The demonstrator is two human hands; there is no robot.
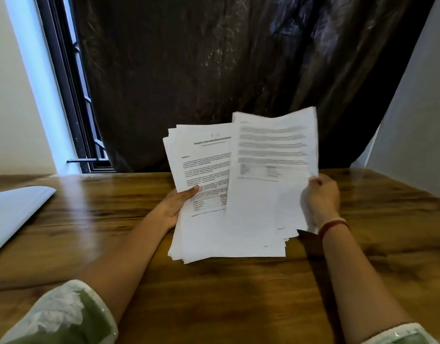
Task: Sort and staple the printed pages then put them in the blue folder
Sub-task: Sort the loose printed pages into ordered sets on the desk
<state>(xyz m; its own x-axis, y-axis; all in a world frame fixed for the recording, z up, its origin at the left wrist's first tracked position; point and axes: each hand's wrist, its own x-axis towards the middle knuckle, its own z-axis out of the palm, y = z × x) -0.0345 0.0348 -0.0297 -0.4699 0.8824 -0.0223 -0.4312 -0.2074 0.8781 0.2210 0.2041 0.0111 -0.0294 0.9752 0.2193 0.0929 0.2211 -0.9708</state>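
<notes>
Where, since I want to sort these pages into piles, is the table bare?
Bare wooden table lies right of the right hand, between the blue folder and the left hand, and nearside between the forearms. The centre is crowded by the held printed pages.

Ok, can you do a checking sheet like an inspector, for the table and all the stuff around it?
Surface: wooden table, glossy brown, with light reflecting on it.
Job's things: left stack of printed pages, fanned and uneven; right bunch of pages held up, overlapping the stack; a pale folder lies at the table's left edge; no stapler seen.
Clutter: nothing seen.
Grippers: left hand holds the left stack, thumb on top; right hand grips the right bunch by its right edge.
Cables: nothing seen.
Surroundings: black plastic sheet hanging behind the table; window at the left.
</notes>
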